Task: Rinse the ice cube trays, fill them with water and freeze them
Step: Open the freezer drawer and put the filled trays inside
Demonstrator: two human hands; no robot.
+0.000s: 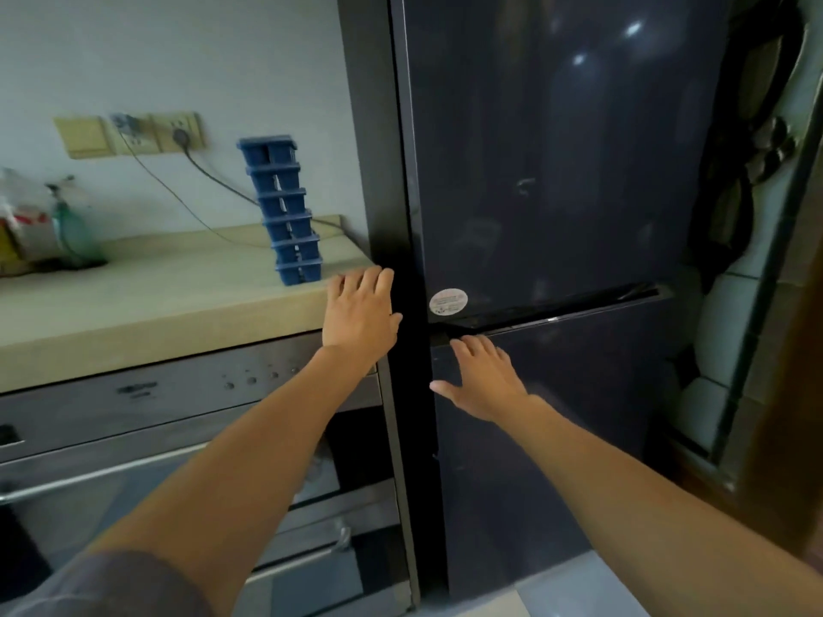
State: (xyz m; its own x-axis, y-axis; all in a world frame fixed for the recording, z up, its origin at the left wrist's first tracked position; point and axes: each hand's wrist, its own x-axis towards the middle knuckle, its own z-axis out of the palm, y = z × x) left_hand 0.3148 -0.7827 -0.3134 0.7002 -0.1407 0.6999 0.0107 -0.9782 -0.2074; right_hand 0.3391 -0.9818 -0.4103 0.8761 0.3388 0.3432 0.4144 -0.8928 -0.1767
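Observation:
A stack of several blue ice cube trays (285,211) stands on the beige counter (169,300), close to its right end. The dark fridge (556,171) rises right beside the counter, both of its doors closed. My left hand (360,313) is held flat with straight fingers at the counter's right edge, against the fridge's left side. My right hand (483,378) lies flat with spread fingers on the top of the lower fridge door (556,438), just under the gap between the doors. Neither hand holds anything.
Under the counter sits a steel oven (169,443) with a bar handle. A green bottle (73,229) and a bag stand at the counter's far left. Wall sockets (133,133) with cables are behind. Bags hang to the right of the fridge.

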